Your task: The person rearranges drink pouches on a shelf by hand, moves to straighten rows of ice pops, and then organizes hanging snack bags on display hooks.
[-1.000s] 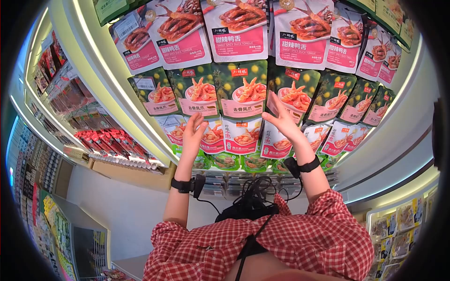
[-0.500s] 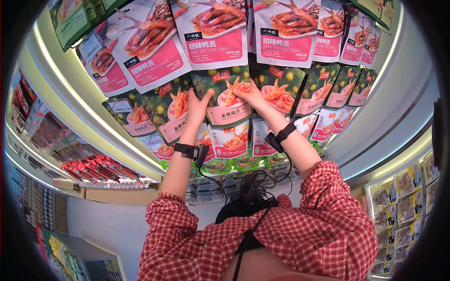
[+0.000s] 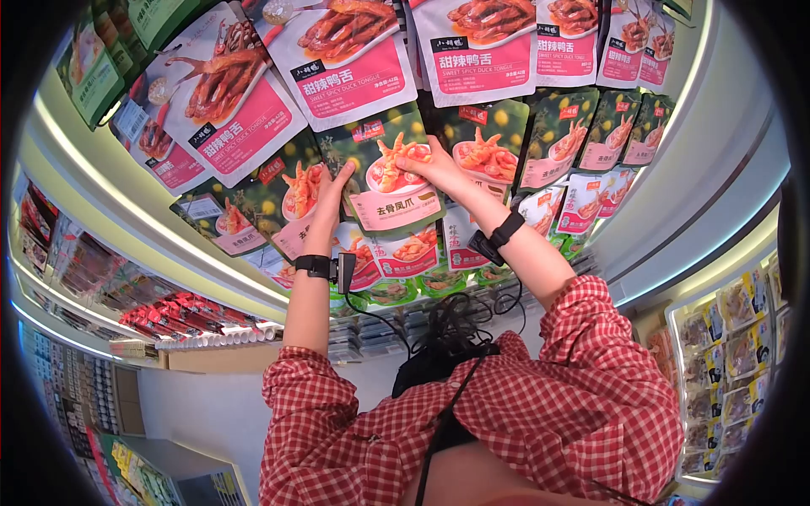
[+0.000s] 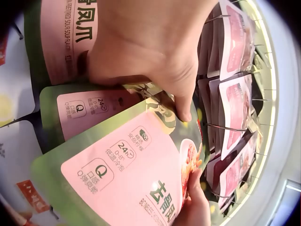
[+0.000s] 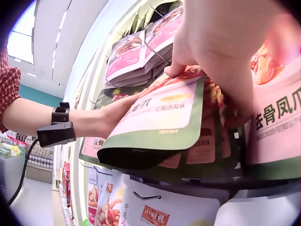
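A green and pink pouch of boneless chicken feet (image 3: 390, 202) is held between two hands in front of the shelf display. My left hand (image 3: 327, 196) grips its left side, with the thumb laid along the front. The right hand (image 3: 437, 167) holds the opposite side, its thumb over the printed bowl. In the left wrist view the pouch (image 4: 117, 165) tilts out in front of similar pouches, and the left hand's (image 4: 150, 52) fingers are hidden behind it. From the right wrist, the bottom of the pouch (image 5: 155, 127) stands forward, with the right hand (image 5: 216, 52) curled at its side.
Pink duck tongue pouches (image 3: 350, 76) hang in the row above. White and pink pouches (image 3: 409, 253) hang below. Metal hooks (image 5: 146, 195) stick out from the rack. More packets (image 3: 181, 312) fill the shelves at left, and a rack (image 3: 734, 363) stands at right.
Both hands moved up from in front of the display and took hold of a chicken feet pouch by its sides. Since half a second ago, hands and pouch appear slightly further left in the head view.
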{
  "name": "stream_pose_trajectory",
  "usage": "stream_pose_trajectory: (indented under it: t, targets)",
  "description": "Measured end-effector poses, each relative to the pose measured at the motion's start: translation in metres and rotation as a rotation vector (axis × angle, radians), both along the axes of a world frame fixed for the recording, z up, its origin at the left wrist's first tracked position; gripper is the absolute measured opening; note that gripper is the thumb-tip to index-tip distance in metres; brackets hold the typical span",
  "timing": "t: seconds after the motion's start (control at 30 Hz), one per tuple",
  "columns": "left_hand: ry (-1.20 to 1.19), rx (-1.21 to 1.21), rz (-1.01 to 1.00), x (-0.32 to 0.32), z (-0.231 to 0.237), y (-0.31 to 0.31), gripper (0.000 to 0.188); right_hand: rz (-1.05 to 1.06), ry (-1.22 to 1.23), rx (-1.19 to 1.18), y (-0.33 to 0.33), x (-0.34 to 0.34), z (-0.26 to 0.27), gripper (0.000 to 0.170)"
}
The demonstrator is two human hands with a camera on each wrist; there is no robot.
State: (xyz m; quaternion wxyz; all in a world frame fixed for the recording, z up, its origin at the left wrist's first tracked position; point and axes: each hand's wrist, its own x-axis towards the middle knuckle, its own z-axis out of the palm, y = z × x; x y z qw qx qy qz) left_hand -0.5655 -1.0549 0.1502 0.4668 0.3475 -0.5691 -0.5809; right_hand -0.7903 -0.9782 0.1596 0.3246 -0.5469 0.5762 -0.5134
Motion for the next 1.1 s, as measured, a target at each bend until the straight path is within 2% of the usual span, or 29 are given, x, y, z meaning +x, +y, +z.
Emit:
stream_pose_trajectory:
  t: [0.1,0.33,0.43,0.57,0.7,0.83,0.9,1.03,1.1]
  targets:
    - [-0.048,0.010,0.009,0.003,-0.003,0.003,0.054,-0.043,0.033,0.016,0.021,0.006,0.022,0.091]
    - [-0.003,0.023,-0.008,0.006,0.017,0.054,0.072,-0.102,0.138,-0.049,0.047,0.017,0.020,0.100]
    - [-0.056,-0.024,0.096,0.009,0.015,0.072,0.074,-0.083,0.079,-0.025,0.061,0.021,0.015,0.100]
    - [0.029,-0.030,0.059,0.012,0.027,0.101,0.064,-0.022,-0.020,-0.068,0.072,0.025,0.012,0.097]
    - [0.002,-0.053,0.098,0.012,0.021,0.101,0.057,-0.024,-0.031,-0.092,0.076,0.027,0.016,0.095]
    - [-0.030,-0.086,0.021,0.017,-0.003,0.080,0.057,-0.072,-0.028,-0.068,0.071,0.022,0.008,0.092]
    - [-0.049,-0.074,-0.040,0.019,-0.014,0.075,0.059,-0.036,-0.042,-0.134,0.063,0.015,-0.011,0.091]
    - [-0.111,0.095,-0.002,0.026,-0.037,0.076,0.051,-0.028,0.041,-0.224,0.060,0.006,-0.032,0.089]
    - [-0.093,0.028,-0.026,0.024,-0.047,0.074,0.047,-0.083,0.118,-0.268,0.063,0.008,-0.039,0.089]
